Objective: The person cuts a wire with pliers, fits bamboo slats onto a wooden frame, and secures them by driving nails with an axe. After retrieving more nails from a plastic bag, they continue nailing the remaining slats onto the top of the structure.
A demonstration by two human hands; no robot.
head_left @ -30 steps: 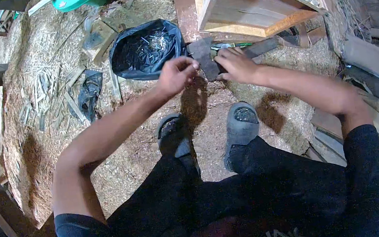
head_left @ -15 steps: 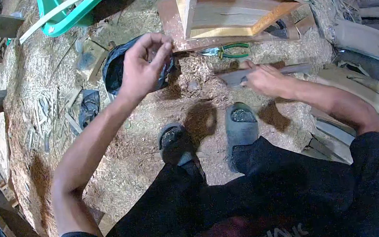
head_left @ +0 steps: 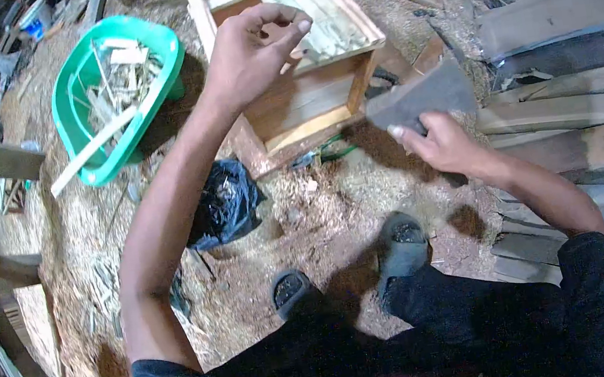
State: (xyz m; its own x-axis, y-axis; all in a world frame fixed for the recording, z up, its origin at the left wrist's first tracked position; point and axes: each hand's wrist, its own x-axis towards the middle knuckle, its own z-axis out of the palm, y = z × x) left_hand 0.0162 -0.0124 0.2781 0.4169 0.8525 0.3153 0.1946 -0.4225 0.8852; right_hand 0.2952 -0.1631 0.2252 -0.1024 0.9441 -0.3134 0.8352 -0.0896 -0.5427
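My left hand (head_left: 250,57) is raised over the wooden box frame (head_left: 313,102), its fingers curled toward the thumb. What the fingertips hold, if anything, is too small to make out. In my right hand (head_left: 444,144) is a flat grey piece shaped like a broad blade (head_left: 420,97), gripped by its near edge and lifted above the floor to the right of the box. Pale wooden slats (head_left: 311,6) lie across the box's top. Green-handled pliers (head_left: 335,151) rest on the floor at its near side, partly hidden.
Left of the box stands a green tub (head_left: 66,106) of wood scraps, with a long pale strip (head_left: 92,152) across it. A black plastic bag (head_left: 223,207) sits nearer my feet. Stacked boards (head_left: 568,101) line the right side. Wood shavings cover the floor.
The view has tilted up, showing more of the box and tub. My right hand has lifted the grey piece from the floor. The left hand has moved forward over the box.
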